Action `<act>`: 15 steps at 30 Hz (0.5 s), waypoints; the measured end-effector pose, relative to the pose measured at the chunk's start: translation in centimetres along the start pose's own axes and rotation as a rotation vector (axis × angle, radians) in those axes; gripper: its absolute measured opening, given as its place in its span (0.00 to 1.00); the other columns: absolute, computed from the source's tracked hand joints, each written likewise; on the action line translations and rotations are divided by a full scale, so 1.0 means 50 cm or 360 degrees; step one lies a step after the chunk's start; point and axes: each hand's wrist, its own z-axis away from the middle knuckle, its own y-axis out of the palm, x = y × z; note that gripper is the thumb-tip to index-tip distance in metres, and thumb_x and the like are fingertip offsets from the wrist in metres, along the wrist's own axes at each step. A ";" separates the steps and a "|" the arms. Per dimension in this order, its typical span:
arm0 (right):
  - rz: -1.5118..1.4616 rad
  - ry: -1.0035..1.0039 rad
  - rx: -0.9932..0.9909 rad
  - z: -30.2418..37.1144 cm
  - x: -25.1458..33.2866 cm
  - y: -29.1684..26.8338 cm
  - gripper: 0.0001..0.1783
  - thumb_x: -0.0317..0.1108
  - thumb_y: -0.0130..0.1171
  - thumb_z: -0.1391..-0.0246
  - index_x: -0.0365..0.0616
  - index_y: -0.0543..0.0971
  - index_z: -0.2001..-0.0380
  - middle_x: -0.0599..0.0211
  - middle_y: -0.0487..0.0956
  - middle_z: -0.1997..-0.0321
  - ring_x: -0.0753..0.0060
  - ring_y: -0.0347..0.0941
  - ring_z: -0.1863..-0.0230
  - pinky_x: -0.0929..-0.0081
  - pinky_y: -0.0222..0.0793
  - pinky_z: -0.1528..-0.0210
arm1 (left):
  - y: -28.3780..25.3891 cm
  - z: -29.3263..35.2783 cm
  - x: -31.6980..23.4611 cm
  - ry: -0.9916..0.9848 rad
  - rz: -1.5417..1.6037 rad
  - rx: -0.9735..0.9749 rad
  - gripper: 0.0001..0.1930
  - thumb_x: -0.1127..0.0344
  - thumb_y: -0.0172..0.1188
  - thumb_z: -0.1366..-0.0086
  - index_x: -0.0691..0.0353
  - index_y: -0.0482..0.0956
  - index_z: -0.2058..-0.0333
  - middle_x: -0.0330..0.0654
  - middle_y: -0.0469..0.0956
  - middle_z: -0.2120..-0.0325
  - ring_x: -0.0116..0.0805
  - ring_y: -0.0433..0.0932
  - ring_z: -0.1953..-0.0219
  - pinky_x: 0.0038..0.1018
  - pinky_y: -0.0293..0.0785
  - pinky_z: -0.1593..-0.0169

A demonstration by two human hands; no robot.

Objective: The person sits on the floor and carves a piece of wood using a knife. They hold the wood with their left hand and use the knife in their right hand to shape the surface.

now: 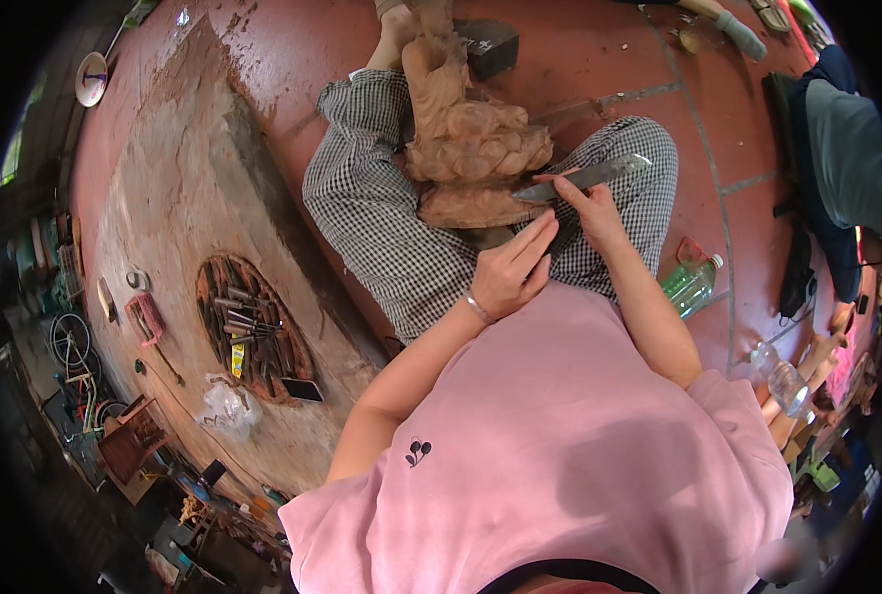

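A carved wooden statue (pixel 480 148) stands between my bent legs, its tiered, petal-like base towards me. My right hand (pixel 597 216) is closed on a long, flat grey blade (pixel 604 173), which lies across it beside the lower base. The blade's rounded end points to the right, and its other end reaches the wood. My left hand (pixel 513 267) is close to the near edge of the base, fingers stretched towards the right hand. Nothing shows in its grasp, and whether its fingertips touch the wood is hard to tell.
On my left lies a large wooden slab (pixel 193 188), with several carving tools (pixel 253 322) in its hollow. A phone (pixel 302 389) and a plastic bag (pixel 230 408) are beside them. To my right are a green bottle (pixel 690 285), a clear bottle (pixel 780 378) and another person's legs.
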 end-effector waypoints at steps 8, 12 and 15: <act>0.0307 0.0065 0.0133 -0.019 0.010 -0.004 0.11 0.31 0.65 0.43 0.34 0.83 0.61 0.65 0.84 0.61 0.78 0.78 0.61 0.77 0.74 0.57 | 0.021 0.008 0.008 -0.0359 0.0024 0.0447 0.43 0.73 0.59 0.43 0.68 0.49 0.30 0.57 0.48 0.29 0.43 0.84 0.65 0.30 0.81 0.65; 0.0294 0.0174 0.0103 -0.033 -0.008 -0.020 0.11 0.33 0.65 0.42 0.34 0.84 0.62 0.69 0.84 0.66 0.83 0.77 0.68 0.81 0.72 0.66 | 0.038 -0.004 0.002 -0.0563 0.0169 0.0602 0.49 0.73 0.59 0.43 0.67 0.38 0.29 0.58 0.35 0.27 0.45 0.83 0.64 0.32 0.81 0.63; 0.0297 0.0230 0.0121 -0.043 -0.002 -0.025 0.11 0.33 0.65 0.42 0.34 0.84 0.63 0.70 0.84 0.68 0.84 0.76 0.70 0.82 0.71 0.69 | 0.029 -0.021 -0.008 -0.0695 0.0193 0.0731 0.50 0.73 0.59 0.43 0.67 0.36 0.29 0.59 0.33 0.27 0.45 0.83 0.65 0.33 0.81 0.63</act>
